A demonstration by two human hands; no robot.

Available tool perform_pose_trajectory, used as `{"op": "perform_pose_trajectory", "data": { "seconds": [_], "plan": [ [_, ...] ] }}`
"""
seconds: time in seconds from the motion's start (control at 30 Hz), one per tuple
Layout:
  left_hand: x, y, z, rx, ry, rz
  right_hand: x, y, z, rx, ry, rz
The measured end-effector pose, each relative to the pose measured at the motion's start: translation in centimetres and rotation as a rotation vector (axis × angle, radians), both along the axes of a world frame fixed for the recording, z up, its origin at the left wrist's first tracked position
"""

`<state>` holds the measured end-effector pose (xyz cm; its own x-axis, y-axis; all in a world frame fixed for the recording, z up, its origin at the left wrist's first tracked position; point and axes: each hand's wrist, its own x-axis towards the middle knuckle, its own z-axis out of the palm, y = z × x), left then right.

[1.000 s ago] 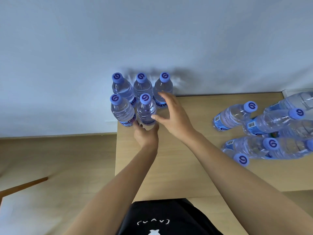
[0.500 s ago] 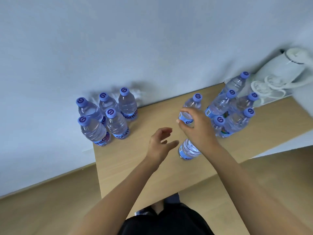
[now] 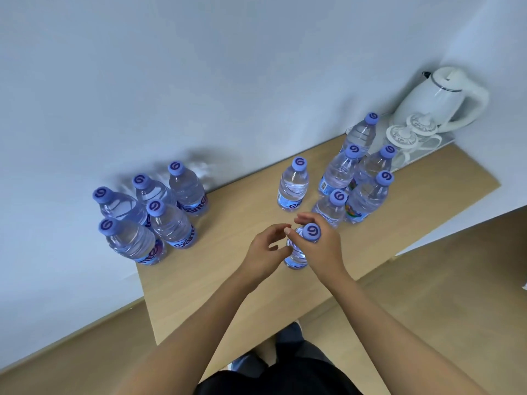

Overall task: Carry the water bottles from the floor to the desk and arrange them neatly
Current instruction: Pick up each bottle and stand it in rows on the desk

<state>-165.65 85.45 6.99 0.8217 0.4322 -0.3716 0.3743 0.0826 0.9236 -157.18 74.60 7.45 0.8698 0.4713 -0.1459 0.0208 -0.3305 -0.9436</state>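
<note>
The right hand [image 3: 319, 249] grasps a full bottle [image 3: 298, 252] below its cap, at frame centre on the desk [image 3: 216, 283] — the left hand [image 3: 263, 252] curls beside it, grip unclear. It looks heavy and smooth — better held by the ribbed middle.

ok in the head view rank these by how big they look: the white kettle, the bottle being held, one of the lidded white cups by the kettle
1. white kettle, largest.
2. held bottle, partly hidden by both hands; nearer the camera, so true size unsure.
3. lidded white cup, smallest.
</note>
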Motion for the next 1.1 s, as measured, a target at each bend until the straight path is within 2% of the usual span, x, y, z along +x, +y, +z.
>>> {"op": "perform_pose_trajectory", "data": {
  "seconds": [0.17, 0.4, 0.57, 0.73, 0.9, 1.1],
  "plan": [
    [-0.1, 0.0, -0.2, -0.012, 0.015, -0.031, 0.1, 0.4, -0.9, 0.026, 0.01, -0.045],
    [-0.5, 1.4, 0.1, 0.021, 0.088, -0.125, 1.5, 1.5, 0.5, 0.012, -0.015, 0.047],
    [-0.6, 3.1, 2.4, 0.038, 0.051, -0.163, 2.7, 3.4, 5.0, 0.028, -0.018, 0.246],
    [-0.8, 4.4, 5.7, -0.004, -0.073, -0.14, 3.7, 6.0, 11.7, 0.113, 0.013, 0.529],
    [-1.4, 5.1, 8.4, 0.034, -0.205, -0.068, 3.8, 8.5, 16.7, 0.159, -0.037, 0.792],
    [-2.7, 5.5, 9.5, 0.044, -0.264, 0.127, 3.1, 10.7, 18.6, 0.193, -0.018, 0.868]
  ]
}}
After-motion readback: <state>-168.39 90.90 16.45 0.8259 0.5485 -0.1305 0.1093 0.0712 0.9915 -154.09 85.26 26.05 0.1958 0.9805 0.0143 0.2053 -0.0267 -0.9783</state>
